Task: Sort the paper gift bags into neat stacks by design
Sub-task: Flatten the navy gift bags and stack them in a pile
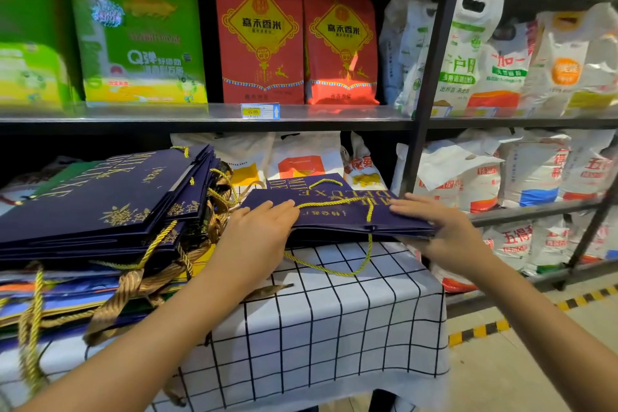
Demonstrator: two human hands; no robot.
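both arms reach in from the bottom of the frame. left hand [264,227] lies flat, fingers straight, on the small stack of navy bags [337,214] at centre; right hand [441,231] curls round its right edge. glossy paper, gold lettering, twisted gold cord handles [334,267]. taller navy pile [100,207] at left, on the grid-check tablecloth [334,328].

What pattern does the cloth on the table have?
White with a thin black grid, on the tablecloth, seen in the head view.
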